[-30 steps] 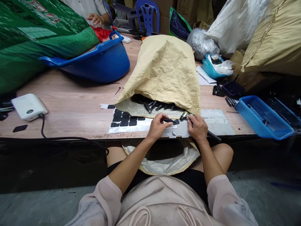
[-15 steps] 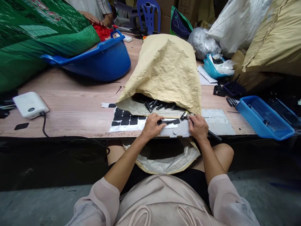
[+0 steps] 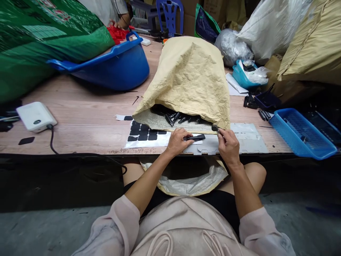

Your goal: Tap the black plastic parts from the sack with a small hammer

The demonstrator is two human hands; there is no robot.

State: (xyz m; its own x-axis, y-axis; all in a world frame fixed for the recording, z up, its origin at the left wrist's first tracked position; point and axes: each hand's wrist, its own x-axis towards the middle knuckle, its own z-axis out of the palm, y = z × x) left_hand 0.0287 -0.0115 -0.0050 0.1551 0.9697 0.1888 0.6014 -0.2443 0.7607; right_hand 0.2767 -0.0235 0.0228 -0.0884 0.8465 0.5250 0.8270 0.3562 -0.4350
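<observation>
My left hand (image 3: 177, 142) pinches a slim black plastic piece (image 3: 197, 137) between thumb and fingers, its free end pointing right over the grey board (image 3: 247, 140) at the table's front edge. In my right hand (image 3: 229, 145) is a small hammer (image 3: 215, 128), its round dark head raised just beyond and to the right of the piece, apart from it. Left of my left hand lies a white sheet of black rounded-square stickers (image 3: 143, 134). Behind both hands a tan paper sack (image 3: 193, 76) lies with its mouth towards me, several black parts (image 3: 176, 117) showing inside.
A large blue basin (image 3: 114, 69) and a white device (image 3: 36, 116) with a cable stand left. On the right are a blue basket (image 3: 303, 137) and a teal bowl (image 3: 243, 78). An opened sack (image 3: 183, 186) sits at my lap. A co-worker's hand (image 3: 121, 23) shows at the back.
My right hand has tilted the hammer up and its head has turned and moved slightly right. The black piece in my left hand has rolled a little, so the flat square end no longer shows.
</observation>
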